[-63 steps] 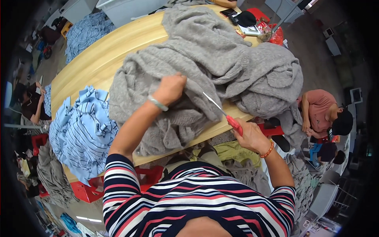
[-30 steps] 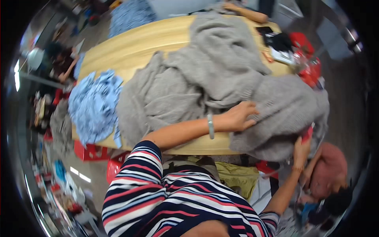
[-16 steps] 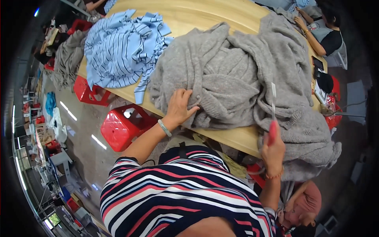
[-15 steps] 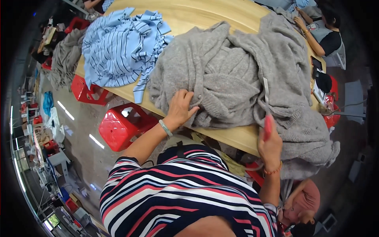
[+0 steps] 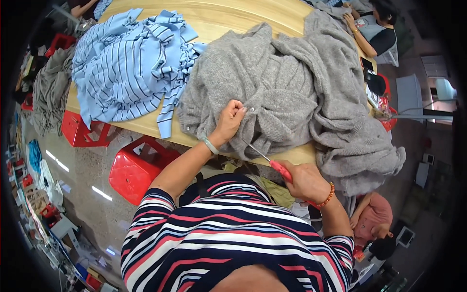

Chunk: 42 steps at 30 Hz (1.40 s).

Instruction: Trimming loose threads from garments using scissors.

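**Grey knit under my hands, scissors at its edge**

My left hand (image 5: 228, 121) is pinched shut on a fold of the fuzzy grey knitted garment (image 5: 287, 97), fingers curled into the wool near the front of the heap. My right hand (image 5: 304, 181) is closed around the red handle of the slim metal-bladed scissors (image 5: 270, 160), whose narrow blades point up and left toward the knit's lower edge, just beside my left hand; I cannot tell whether the blades are parted.

The knit lies bunched and rumpled across the pale yellow wooden table (image 5: 228, 14), thick and soft, with deep folds, and its right end spills over the table's near edge and hangs down. To its left, touching it, lies a crumpled light-blue cloth with thin dark stripes (image 5: 131, 68), thinner and flatter, one strip dangling off the table edge. Below the table stand two glossy red plastic stools (image 5: 134, 170), boxy with rounded corners, on a shiny speckled floor. A heap of dull grey fabric (image 5: 51, 95) sits at the far left. Another person in a pink top (image 5: 372, 219) crouches low at my right, and one more person (image 5: 374, 29) sits at the table's far right corner.
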Each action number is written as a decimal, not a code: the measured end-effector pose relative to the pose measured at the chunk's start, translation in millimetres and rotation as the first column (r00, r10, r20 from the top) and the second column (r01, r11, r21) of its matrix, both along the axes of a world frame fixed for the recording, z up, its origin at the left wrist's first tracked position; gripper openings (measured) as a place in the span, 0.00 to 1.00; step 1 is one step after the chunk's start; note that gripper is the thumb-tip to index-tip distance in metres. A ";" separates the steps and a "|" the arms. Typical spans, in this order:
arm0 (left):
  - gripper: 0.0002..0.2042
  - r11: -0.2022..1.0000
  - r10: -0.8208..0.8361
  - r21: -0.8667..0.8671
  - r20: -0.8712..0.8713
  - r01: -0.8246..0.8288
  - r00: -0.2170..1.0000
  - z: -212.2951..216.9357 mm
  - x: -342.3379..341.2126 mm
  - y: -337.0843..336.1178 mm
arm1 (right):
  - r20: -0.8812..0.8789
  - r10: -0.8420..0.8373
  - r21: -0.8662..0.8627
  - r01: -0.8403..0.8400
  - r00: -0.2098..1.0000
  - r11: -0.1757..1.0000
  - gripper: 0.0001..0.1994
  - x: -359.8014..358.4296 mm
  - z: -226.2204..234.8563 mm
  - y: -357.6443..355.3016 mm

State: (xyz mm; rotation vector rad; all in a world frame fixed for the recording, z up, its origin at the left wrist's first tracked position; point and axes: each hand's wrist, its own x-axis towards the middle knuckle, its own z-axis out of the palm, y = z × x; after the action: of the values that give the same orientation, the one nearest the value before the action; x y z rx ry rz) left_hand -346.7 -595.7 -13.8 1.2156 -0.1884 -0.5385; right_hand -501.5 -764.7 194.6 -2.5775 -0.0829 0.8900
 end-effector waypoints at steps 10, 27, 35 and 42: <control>0.12 0.983 -0.185 -0.047 -0.246 0.179 0.952 -16.9 -16.5 21.6 | -0.027 -0.087 -0.015 0.086 0.996 0.996 0.23 -10.9 -1.7 14.7; 0.30 0.782 -0.323 0.467 0.870 -0.412 0.373 53.6 23.3 -1.6 | 0.258 -0.249 0.029 0.250 0.934 0.968 0.23 -13.7 -15.6 12.2; 0.27 0.696 -0.544 0.658 0.745 -0.289 0.386 19.5 34.8 -0.7 | 0.184 -0.122 -0.024 0.129 0.975 0.991 0.19 -5.5 -30.2 3.6; 0.30 0.717 -0.538 0.589 0.808 -0.374 0.242 9.1 -8.8 26.2 | 0.091 -0.203 0.072 0.197 0.975 0.978 0.22 -29.4 -26.8 8.8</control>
State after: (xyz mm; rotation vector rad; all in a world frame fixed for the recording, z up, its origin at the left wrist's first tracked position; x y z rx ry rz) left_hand -355.4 -569.5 -4.8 2.2412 -1.2985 0.2521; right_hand -530.9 -756.0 167.8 -2.5160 0.1175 0.6770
